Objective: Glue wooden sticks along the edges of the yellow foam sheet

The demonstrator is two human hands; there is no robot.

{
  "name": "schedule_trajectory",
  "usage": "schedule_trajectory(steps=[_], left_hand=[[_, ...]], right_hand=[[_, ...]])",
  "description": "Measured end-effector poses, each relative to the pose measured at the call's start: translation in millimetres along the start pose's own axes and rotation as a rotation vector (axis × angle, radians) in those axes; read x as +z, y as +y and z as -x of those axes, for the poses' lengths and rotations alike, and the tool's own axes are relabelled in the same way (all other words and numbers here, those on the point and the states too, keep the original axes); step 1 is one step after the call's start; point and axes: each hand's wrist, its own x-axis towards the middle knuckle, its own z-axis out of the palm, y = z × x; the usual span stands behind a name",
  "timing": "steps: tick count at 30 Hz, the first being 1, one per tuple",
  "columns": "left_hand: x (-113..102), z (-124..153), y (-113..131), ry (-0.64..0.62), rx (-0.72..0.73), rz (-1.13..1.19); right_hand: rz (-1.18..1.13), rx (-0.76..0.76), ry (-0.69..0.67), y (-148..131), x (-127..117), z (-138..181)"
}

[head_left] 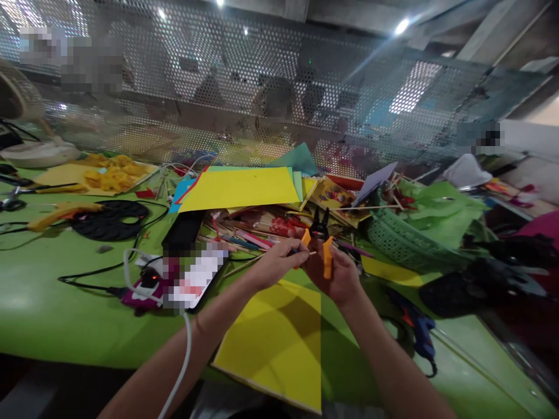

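Observation:
Over the table's middle, my right hand [343, 278] is wrapped round pliers [327, 259] with orange handles. Their black jaws point away from me and stand apart, and the handles are spread. Close on its left, my left hand [279, 262] is closed in a pinch beside the left handle. A thin pale stick [312, 253] pokes out from its fingertips toward the pliers; the rest of it is hidden by the fingers. Below both hands lies a yellow board [279, 343] at the table's front edge.
Coloured sheets [240, 189] and loose sticks lie behind the hands. A green basket [388, 233] and a blue glue gun [421, 334] are on the right. To the left are a phone [205, 273], a purple power strip [140, 297], cables and a yellow glue gun [56, 215].

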Motion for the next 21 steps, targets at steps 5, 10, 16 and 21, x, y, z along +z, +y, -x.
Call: schedule_trajectory(steps=[5,10,16,21], left_hand=[[-4.9,-0.2,0.1,0.102,0.020,0.026],[-11.9,-0.5,3.1,0.268,0.006,0.086],[-10.1,-1.9,1.9,0.228,0.043,0.119],[-9.9,-2.1,0.2,0.241,0.035,0.059]], right_hand=[[0.037,-0.032,-0.007,-13.9,-4.2,4.3],[0.256,-0.087,0.079,-6.5,-15.1,7.1],[0.499,-0.121,0.016,5.4,-13.0,7.3],[0.559,-0.111,-0.019,5.0,-9.9,7.1]])
